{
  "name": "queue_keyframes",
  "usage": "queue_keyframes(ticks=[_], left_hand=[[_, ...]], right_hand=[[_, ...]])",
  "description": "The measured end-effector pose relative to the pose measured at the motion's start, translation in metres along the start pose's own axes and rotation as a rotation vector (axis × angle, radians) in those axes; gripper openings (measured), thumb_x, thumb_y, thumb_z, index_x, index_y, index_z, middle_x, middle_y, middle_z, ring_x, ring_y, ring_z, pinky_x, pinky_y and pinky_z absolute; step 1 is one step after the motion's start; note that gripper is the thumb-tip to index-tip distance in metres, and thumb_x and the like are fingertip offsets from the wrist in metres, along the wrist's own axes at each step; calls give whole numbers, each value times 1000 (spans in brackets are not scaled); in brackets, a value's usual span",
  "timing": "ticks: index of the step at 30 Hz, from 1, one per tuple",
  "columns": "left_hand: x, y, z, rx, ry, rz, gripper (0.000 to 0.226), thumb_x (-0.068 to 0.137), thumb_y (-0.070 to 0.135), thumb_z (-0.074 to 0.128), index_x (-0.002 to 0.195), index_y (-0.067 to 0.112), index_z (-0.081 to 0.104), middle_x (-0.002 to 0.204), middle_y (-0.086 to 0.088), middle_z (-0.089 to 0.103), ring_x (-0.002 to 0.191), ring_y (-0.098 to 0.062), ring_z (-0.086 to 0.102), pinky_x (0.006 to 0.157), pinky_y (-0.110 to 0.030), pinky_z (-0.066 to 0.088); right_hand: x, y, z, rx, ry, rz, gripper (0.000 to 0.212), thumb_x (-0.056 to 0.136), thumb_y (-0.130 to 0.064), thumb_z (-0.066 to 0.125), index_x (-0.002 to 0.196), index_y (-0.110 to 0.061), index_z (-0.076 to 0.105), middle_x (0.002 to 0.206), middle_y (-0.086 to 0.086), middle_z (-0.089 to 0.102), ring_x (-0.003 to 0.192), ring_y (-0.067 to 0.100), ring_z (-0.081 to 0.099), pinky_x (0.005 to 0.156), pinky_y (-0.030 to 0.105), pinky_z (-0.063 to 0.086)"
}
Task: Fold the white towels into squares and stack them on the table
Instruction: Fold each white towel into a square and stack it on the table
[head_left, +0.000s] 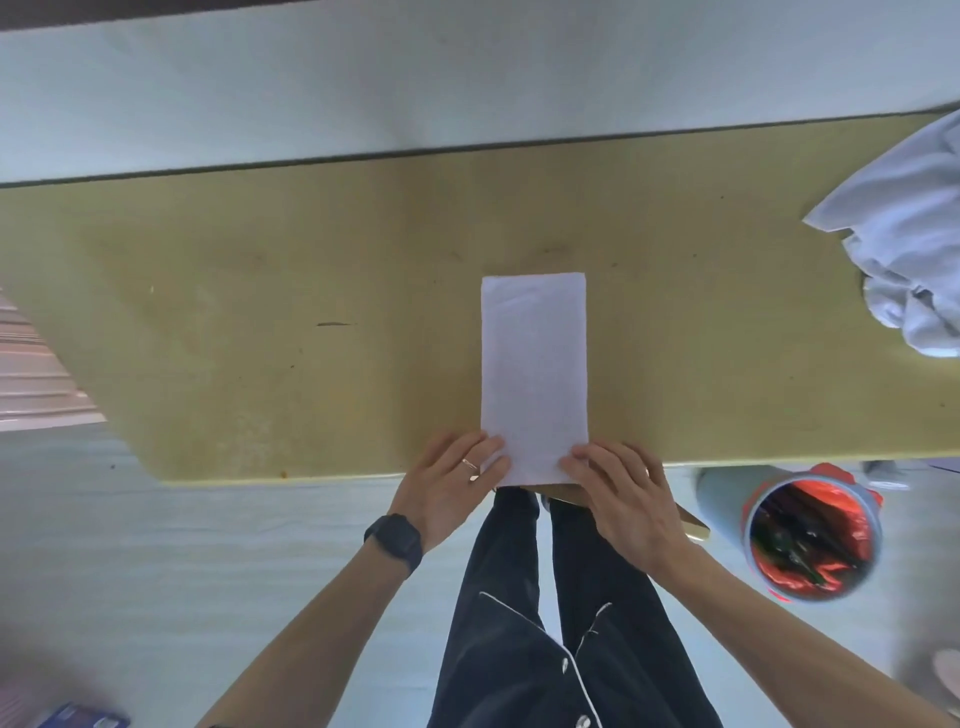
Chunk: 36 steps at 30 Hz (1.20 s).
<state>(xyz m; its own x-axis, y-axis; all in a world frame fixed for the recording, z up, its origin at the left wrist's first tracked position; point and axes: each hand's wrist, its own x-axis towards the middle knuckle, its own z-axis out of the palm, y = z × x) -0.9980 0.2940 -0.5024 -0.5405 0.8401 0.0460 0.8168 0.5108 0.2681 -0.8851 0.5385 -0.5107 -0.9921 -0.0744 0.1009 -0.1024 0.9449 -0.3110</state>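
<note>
Both hands, left hand (457, 475) and right hand (618, 493), pinch the narrow folded towel's (534, 364) near corners at the counter (260, 312) edge, probably ready to fold it square.

White towel (534, 374), tan table (260, 312), black watch (393, 540), red-lined bin (810, 540), navy white-piped clothing (519, 649).

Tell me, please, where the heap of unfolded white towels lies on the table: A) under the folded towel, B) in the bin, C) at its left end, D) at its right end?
D: the crumpled towel heap sits at the right end of the table, apart from the folded towel.
</note>
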Motion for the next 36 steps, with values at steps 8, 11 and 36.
queue_keyframes(ticks=[8, 11, 36], left_hand=[[23, -2, -29, -316, -153, -228, 19, 86, 19, 62, 99, 22, 75, 105, 7, 71, 99, -18, 64, 85, -26, 44], [55, -9, -67, -593, -402, -626, 21, 94, 29, 64, 111, 23, 74, 103, 6, 69, 93, -11, 59, 85, -22, 45], [157, -52, -32, -740, 43, -1114, 28, 102, 50, 40, 104, 26, 55, 87, 15, 63, 74, -6, 60, 63, -30, 51]], right_hand=[[21, 4, -15, 274, -27, 118, 15, 88, -22, 59, 96, -23, 72, 100, -11, 70, 101, 20, 61, 86, 27, 36], [51, 0, -41, 473, -30, 370, 17, 90, -39, 61, 93, -28, 75, 93, -27, 67, 102, 7, 57, 87, 24, 41], [192, 23, -11, 366, -130, 964, 27, 100, -53, 33, 102, -32, 49, 80, -12, 63, 75, 22, 61, 70, 41, 53]])
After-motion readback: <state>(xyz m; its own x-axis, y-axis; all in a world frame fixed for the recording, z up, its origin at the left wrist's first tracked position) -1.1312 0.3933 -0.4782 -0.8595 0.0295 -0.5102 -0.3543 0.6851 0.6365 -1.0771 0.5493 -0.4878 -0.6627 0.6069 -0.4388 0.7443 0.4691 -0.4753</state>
